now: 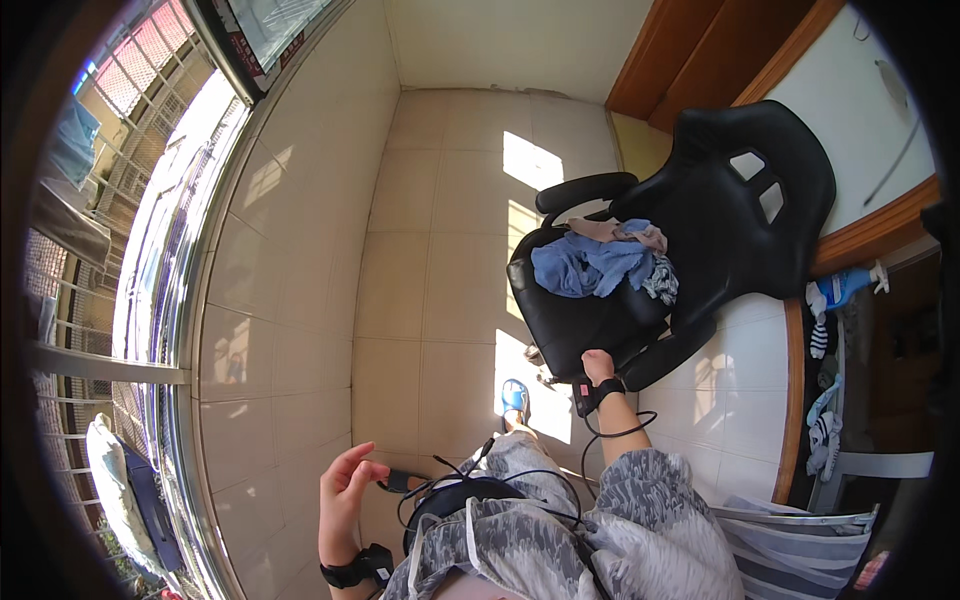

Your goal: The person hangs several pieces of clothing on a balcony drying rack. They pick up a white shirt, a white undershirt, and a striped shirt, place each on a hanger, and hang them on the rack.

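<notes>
A black high-backed office chair (740, 200) stands on the tiled floor, with a heap of blue and pale clothes (600, 262) on its seat. My right hand (597, 365), with a black wrist strap, grips the front edge of the seat. My left hand (346, 482) hangs free over the tiles at my side, fingers loosely curled, holding nothing. It wears a black wrist strap too. My foot in a blue slipper (514, 398) stands just left of the chair's base.
A sliding window with a metal rail (185, 330) runs along the left. A wooden door frame (700, 50) is behind the chair. At right, a wooden shelf edge (795, 400) with a blue spray bottle (842, 287) and striped socks (822, 430).
</notes>
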`<action>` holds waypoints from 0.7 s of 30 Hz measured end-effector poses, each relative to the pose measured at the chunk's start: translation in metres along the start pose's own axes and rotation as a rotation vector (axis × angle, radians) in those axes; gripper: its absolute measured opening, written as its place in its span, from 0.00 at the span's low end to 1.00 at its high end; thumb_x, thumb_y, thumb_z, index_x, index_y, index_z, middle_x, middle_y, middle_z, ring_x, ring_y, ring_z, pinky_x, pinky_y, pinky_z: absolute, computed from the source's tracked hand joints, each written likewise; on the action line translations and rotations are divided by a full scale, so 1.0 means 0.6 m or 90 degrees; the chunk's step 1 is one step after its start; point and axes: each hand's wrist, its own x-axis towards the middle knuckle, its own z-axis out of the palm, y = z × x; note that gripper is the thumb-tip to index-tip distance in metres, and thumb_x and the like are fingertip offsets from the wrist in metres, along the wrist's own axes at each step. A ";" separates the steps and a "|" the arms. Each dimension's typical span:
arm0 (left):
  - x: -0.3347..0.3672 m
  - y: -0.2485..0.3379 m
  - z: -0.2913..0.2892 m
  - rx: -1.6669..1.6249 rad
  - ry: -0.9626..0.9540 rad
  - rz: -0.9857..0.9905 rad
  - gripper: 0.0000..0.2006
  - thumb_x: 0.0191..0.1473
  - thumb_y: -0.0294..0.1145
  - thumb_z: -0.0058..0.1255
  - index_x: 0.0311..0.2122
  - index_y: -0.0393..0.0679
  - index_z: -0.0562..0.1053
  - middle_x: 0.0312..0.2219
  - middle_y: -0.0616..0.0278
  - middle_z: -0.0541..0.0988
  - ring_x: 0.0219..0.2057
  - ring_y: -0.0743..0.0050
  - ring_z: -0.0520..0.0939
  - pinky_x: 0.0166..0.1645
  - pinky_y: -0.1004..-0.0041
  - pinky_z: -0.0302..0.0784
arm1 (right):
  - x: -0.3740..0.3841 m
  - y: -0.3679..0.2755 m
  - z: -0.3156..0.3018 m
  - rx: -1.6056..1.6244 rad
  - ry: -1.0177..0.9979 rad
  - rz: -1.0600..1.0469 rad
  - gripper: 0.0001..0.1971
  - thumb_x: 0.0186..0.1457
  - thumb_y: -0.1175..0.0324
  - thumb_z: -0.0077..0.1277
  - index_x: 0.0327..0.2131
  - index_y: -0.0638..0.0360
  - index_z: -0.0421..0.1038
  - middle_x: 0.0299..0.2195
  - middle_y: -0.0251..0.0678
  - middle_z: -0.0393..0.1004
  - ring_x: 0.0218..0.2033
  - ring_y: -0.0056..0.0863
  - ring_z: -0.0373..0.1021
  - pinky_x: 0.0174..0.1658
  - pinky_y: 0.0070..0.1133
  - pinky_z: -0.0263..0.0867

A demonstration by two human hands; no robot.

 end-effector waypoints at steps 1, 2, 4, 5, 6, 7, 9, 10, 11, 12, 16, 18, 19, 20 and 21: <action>0.013 0.008 0.028 0.015 0.003 -0.014 0.14 0.56 0.28 0.44 0.46 0.34 0.69 0.27 0.62 0.78 0.31 0.77 0.78 0.39 0.77 0.73 | 0.020 0.005 -0.011 0.006 -0.004 0.009 0.11 0.44 0.63 0.46 0.26 0.57 0.74 0.27 0.44 0.74 0.32 0.45 0.71 0.36 0.30 0.66; 0.027 0.015 0.054 0.028 0.007 -0.023 0.14 0.56 0.28 0.44 0.46 0.34 0.69 0.27 0.62 0.78 0.31 0.77 0.78 0.39 0.77 0.73 | 0.039 0.013 -0.023 0.034 0.007 0.011 0.11 0.44 0.63 0.47 0.28 0.58 0.75 0.29 0.44 0.74 0.33 0.44 0.71 0.37 0.30 0.66; 0.056 0.025 0.101 0.035 0.002 -0.036 0.14 0.56 0.28 0.44 0.46 0.33 0.68 0.27 0.60 0.78 0.31 0.76 0.78 0.40 0.77 0.73 | 0.096 0.016 -0.049 0.070 0.033 0.028 0.13 0.44 0.63 0.48 0.31 0.59 0.75 0.31 0.44 0.75 0.36 0.43 0.71 0.40 0.29 0.67; 0.070 0.032 0.117 0.033 -0.007 -0.043 0.14 0.56 0.27 0.45 0.47 0.33 0.68 0.28 0.59 0.78 0.32 0.76 0.78 0.40 0.77 0.72 | 0.127 0.019 -0.064 0.080 0.064 0.005 0.14 0.44 0.63 0.48 0.33 0.60 0.74 0.32 0.45 0.75 0.37 0.43 0.71 0.42 0.29 0.66; 0.085 0.036 0.132 0.034 -0.016 -0.053 0.14 0.56 0.27 0.45 0.47 0.32 0.68 0.29 0.58 0.79 0.32 0.76 0.78 0.41 0.78 0.72 | 0.152 0.025 -0.079 0.083 0.094 0.010 0.15 0.44 0.63 0.49 0.35 0.61 0.74 0.34 0.46 0.75 0.38 0.43 0.71 0.43 0.29 0.66; 0.102 0.038 0.147 0.052 -0.011 -0.067 0.14 0.56 0.27 0.45 0.47 0.32 0.68 0.29 0.58 0.79 0.32 0.76 0.78 0.41 0.78 0.72 | 0.172 0.034 -0.091 0.085 0.124 0.036 0.16 0.44 0.63 0.49 0.36 0.62 0.74 0.36 0.47 0.75 0.40 0.42 0.70 0.45 0.29 0.65; 0.132 0.038 0.173 0.086 -0.002 -0.101 0.14 0.56 0.27 0.45 0.47 0.32 0.68 0.28 0.58 0.79 0.32 0.76 0.78 0.41 0.78 0.71 | 0.222 0.051 -0.124 0.046 0.138 0.044 0.20 0.45 0.63 0.49 0.42 0.64 0.70 0.42 0.52 0.70 0.45 0.46 0.66 0.49 0.31 0.62; 0.147 0.038 0.184 0.093 0.001 -0.106 0.14 0.56 0.27 0.45 0.47 0.32 0.68 0.28 0.58 0.79 0.32 0.76 0.78 0.40 0.78 0.71 | 0.248 0.061 -0.140 0.035 0.134 0.076 0.22 0.45 0.63 0.49 0.44 0.64 0.68 0.44 0.52 0.68 0.47 0.46 0.64 0.51 0.31 0.60; 0.159 0.038 0.192 0.100 0.004 -0.114 0.14 0.56 0.27 0.45 0.47 0.32 0.68 0.28 0.58 0.79 0.32 0.76 0.78 0.40 0.78 0.71 | 0.273 0.072 -0.154 0.020 0.147 0.088 0.22 0.45 0.63 0.49 0.45 0.65 0.68 0.45 0.52 0.67 0.48 0.46 0.63 0.52 0.31 0.59; 0.171 0.037 0.200 0.107 0.009 -0.122 0.14 0.56 0.28 0.45 0.47 0.32 0.68 0.28 0.58 0.79 0.32 0.76 0.78 0.40 0.78 0.72 | 0.299 0.082 -0.165 -0.004 0.168 0.094 0.23 0.44 0.64 0.49 0.45 0.66 0.67 0.46 0.53 0.67 0.49 0.46 0.62 0.53 0.31 0.59; 0.215 0.024 0.225 0.130 0.050 -0.161 0.14 0.56 0.28 0.46 0.46 0.32 0.68 0.27 0.59 0.78 0.31 0.75 0.78 0.38 0.77 0.72 | 0.401 0.126 -0.191 -0.091 0.197 0.122 0.24 0.44 0.62 0.50 0.46 0.62 0.66 0.47 0.49 0.66 0.53 0.42 0.58 0.55 0.30 0.56; 0.239 0.014 0.238 0.139 0.070 -0.187 0.14 0.56 0.28 0.46 0.46 0.32 0.68 0.27 0.59 0.78 0.32 0.75 0.78 0.38 0.77 0.72 | 0.449 0.145 -0.192 -0.118 0.206 0.101 0.25 0.43 0.60 0.51 0.48 0.53 0.67 0.54 0.52 0.58 0.57 0.45 0.52 0.58 0.31 0.51; 0.249 0.009 0.244 0.149 0.081 -0.200 0.14 0.56 0.28 0.46 0.46 0.32 0.68 0.27 0.59 0.78 0.32 0.75 0.78 0.38 0.77 0.72 | 0.471 0.153 -0.191 -0.124 0.229 0.097 0.25 0.43 0.59 0.52 0.48 0.49 0.68 0.56 0.54 0.53 0.59 0.46 0.49 0.60 0.31 0.48; 0.259 0.005 0.250 0.153 0.079 -0.206 0.14 0.56 0.28 0.46 0.46 0.32 0.68 0.27 0.59 0.78 0.32 0.75 0.78 0.38 0.77 0.72 | 0.491 0.162 -0.189 -0.131 0.183 0.109 0.24 0.43 0.56 0.52 0.47 0.46 0.69 0.58 0.56 0.49 0.60 0.47 0.45 0.61 0.31 0.45; 0.267 0.001 0.256 0.163 0.079 -0.213 0.14 0.56 0.28 0.46 0.46 0.32 0.68 0.27 0.59 0.78 0.31 0.75 0.78 0.38 0.77 0.72 | 0.512 0.171 -0.185 -0.142 0.145 0.122 0.23 0.44 0.54 0.52 0.47 0.43 0.70 0.59 0.57 0.45 0.62 0.48 0.42 0.62 0.32 0.42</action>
